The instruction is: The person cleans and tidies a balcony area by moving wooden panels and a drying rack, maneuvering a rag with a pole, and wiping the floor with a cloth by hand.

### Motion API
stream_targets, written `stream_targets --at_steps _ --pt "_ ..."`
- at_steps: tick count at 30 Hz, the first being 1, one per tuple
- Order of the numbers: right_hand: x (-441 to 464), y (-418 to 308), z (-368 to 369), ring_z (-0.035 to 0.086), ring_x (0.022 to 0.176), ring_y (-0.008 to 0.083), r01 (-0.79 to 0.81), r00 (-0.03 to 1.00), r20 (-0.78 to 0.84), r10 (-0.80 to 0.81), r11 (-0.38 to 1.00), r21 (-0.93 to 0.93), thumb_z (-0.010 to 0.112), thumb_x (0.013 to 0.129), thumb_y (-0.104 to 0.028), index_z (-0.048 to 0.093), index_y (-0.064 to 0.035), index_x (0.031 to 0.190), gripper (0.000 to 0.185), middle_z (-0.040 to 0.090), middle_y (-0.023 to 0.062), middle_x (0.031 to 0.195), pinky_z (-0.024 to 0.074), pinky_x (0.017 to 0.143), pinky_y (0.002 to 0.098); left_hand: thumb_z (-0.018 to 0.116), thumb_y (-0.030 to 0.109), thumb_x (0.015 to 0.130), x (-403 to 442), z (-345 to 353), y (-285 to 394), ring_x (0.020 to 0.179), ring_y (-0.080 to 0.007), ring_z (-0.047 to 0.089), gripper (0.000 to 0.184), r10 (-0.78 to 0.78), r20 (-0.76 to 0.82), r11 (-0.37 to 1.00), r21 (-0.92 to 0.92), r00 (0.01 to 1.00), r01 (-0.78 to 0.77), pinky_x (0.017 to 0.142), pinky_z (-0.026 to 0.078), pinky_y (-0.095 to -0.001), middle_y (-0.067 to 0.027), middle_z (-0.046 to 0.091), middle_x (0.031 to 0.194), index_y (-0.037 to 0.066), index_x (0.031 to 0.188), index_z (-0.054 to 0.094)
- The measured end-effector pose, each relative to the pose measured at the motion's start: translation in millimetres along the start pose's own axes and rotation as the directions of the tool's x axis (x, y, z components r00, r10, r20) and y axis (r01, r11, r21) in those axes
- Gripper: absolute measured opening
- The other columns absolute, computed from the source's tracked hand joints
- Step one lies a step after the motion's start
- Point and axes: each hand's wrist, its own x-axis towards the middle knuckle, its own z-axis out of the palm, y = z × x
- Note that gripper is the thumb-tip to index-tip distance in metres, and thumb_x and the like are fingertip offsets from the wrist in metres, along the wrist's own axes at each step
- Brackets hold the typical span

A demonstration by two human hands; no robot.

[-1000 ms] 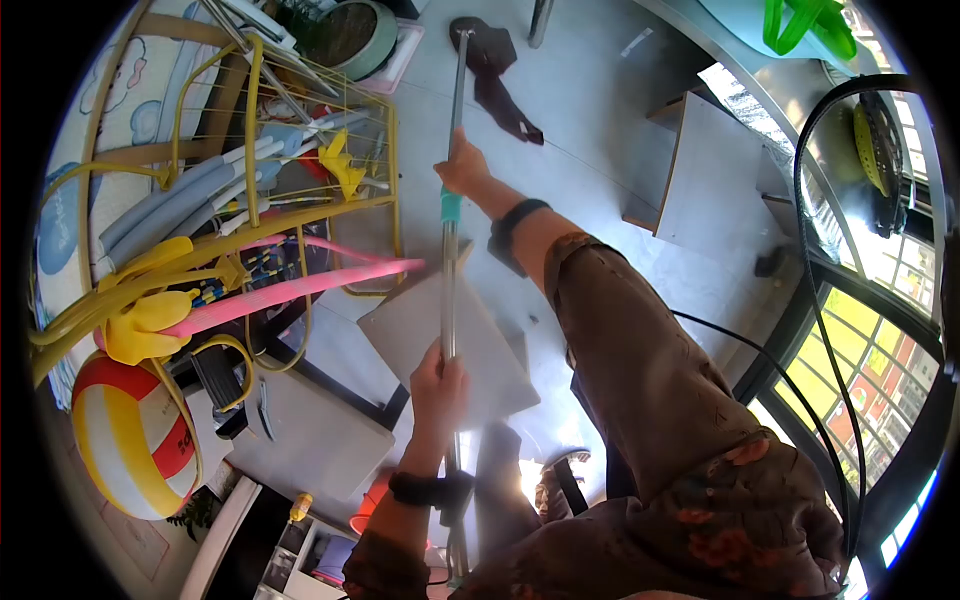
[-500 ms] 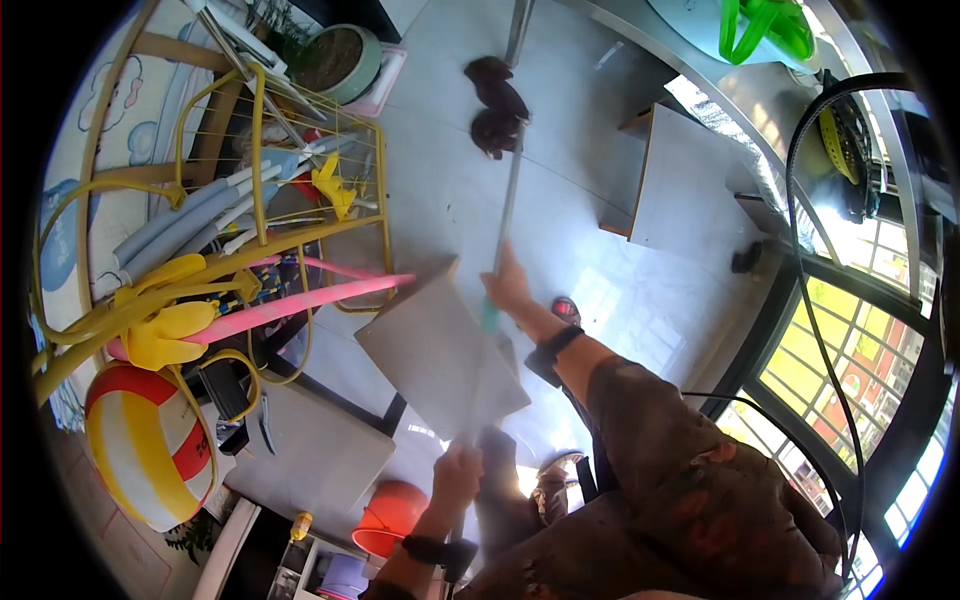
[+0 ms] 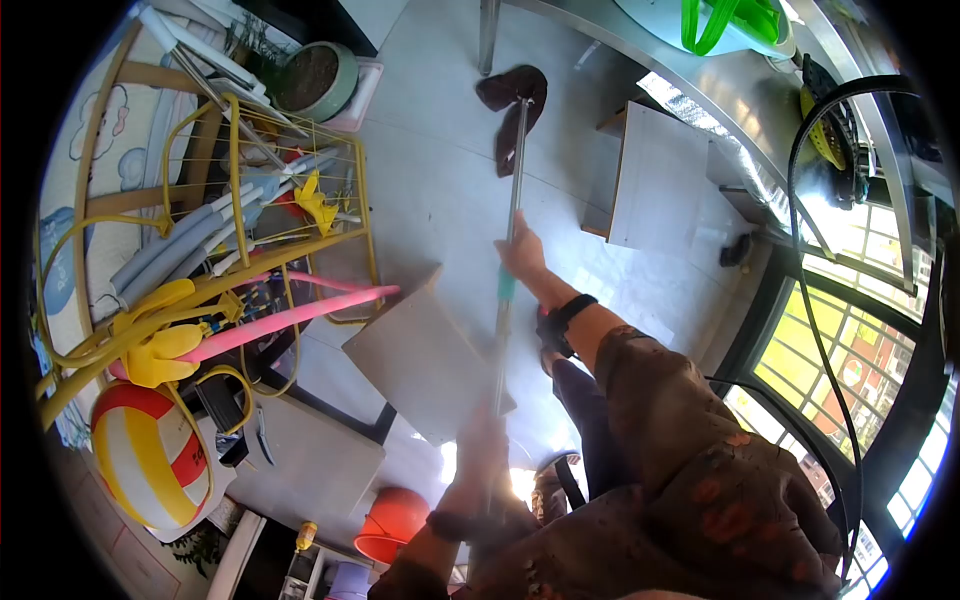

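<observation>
A mop with a dark brown, bent head (image 3: 537, 95) lies on the pale tiled floor at the top middle. Its metal pole (image 3: 520, 150) runs down towards me, with a green sleeve (image 3: 507, 284) partway along. My right hand (image 3: 523, 252) is closed around the pole just above that sleeve. Lower down, my left hand (image 3: 482, 455) is wrapped round the upper end of the pole and is smeared by motion. Under the pole, between the hands, stands a small grey-topped stool (image 3: 410, 360).
To the left is a yellow wire rack (image 3: 300, 245) with pink and grey tubes, and a volleyball (image 3: 150, 455). A red bucket (image 3: 390, 522) stands at the bottom. A white box-like stool (image 3: 660, 180) is under the metal table (image 3: 650, 55). Cables hang at right.
The mop head has swung from a lumpy strip into a bent hook shape, and the pole stands more upright in view. Both hands still hold it. The whole view has shifted slightly.
</observation>
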Motion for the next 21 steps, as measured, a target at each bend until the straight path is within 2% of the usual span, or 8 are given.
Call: stream_targets --at_steps 1,3,4,6,9,12,16,21 --pt "-3 -2 2 0.058 0.088 0.0388 -0.033 0.999 0.037 0.033 0.999 0.016 0.059 0.07 -0.018 0.022 -0.002 0.134 0.076 0.059 0.0258 0.093 0.046 0.077 0.0438 0.044 0.012 0.087 2 1 -5 0.038 -0.0049 0.039 0.023 -0.001 -0.004 1.0 0.004 1.0 0.001 0.033 0.033 -0.02 -0.0005 0.048 0.058 0.003 0.106 0.053" --pt "9 -7 3 0.059 0.084 0.0369 -0.017 1.0 0.023 0.018 1.0 -0.014 0.059 0.071 -0.018 0.026 0.0003 0.132 0.072 0.06 0.0234 0.087 0.0469 0.073 0.0423 0.044 0.012 0.087 12 1 -14 0.038 -0.0052 0.039 0.022 0.187 0.001 0.979 0.079 0.982 -0.186 0.033 0.033 -0.0203 -0.0004 0.047 0.057 0.003 0.106 0.052" --pt "19 -7 1 0.061 0.079 0.0351 0.004 1.0 0.019 -0.003 0.999 -0.052 0.06 0.071 -0.019 0.031 0.0027 0.129 0.069 0.061 0.021 0.081 0.0478 0.07 0.0407 0.044 0.012 0.087 17 4 -4 0.038 -0.0052 0.039 0.022 0.184 0.006 0.979 0.083 0.983 -0.184 0.033 0.033 -0.0203 -0.0004 0.047 0.057 0.003 0.106 0.052" --pt "50 -8 -5 0.061 0.077 0.0346 0.059 0.998 -0.002 -0.059 0.998 -0.029 0.06 0.071 -0.019 0.033 0.002 0.127 0.066 0.061 0.0198 0.078 0.0481 0.068 0.0406 0.045 0.013 0.088 36 16 22 0.038 -0.0051 0.039 0.021 -0.016 0.045 0.993 -0.119 0.999 0.021 0.032 0.032 -0.0206 0.0 0.046 0.056 0.002 0.105 0.052" --pt "104 -5 -10 0.061 0.071 0.034 0.133 0.99 -0.041 -0.133 0.991 -0.001 0.06 0.07 -0.018 0.039 -0.0011 0.121 0.058 0.061 0.016 0.07 0.0488 0.064 0.0401 0.047 0.015 0.089 59 31 64 0.038 -0.005 0.039 0.02 0.016 0.06 0.997 -0.071 0.998 -0.012 0.033 0.033 -0.0201 0.0004 0.045 0.055 0.002 0.103 0.052" --pt "124 -22 -11 0.061 0.079 0.0346 0.143 0.987 -0.055 -0.148 0.986 -0.087 0.06 0.07 -0.017 0.037 -0.0033 0.122 0.058 0.061 0.0177 0.079 0.0484 0.068 0.0403 0.047 0.016 0.089 79 39 68 0.038 -0.0046 0.039 0.019 -0.031 0.016 0.983 -0.181 0.999 0.033 0.033 0.032 -0.02 0.0002 0.046 0.056 0.002 0.101 0.052" --pt "132 -41 -6 0.059 0.086 0.0361 0.036 0.994 0.111 -0.016 0.982 -0.183 0.059 0.071 -0.016 0.031 -0.0057 0.126 0.064 0.061 0.0196 0.088 0.0476 0.071 0.0417 0.047 0.018 0.09 90 43 68 0.038 -0.0041 0.04 0.017 0.043 -0.054 0.989 -0.137 0.998 -0.05 0.033 0.033 -0.0202 -0.0005 0.048 0.057 0.002 0.094 0.052" --pt "111 -27 -15 0.059 0.086 0.0371 -0.04 0.996 0.076 0.055 0.981 -0.19 0.058 0.071 -0.015 0.03 -0.0097 0.129 0.065 0.061 0.0193 0.088 0.0477 0.072 0.0428 0.045 0.016 0.09 87 49 41 0.037 -0.0053 0.039 0.016 -0.006 0.063 0.976 -0.216 0.998 0.02 0.034 0.033 -0.0201 -0.0002 0.046 0.054 0.002 0.096 0.05"
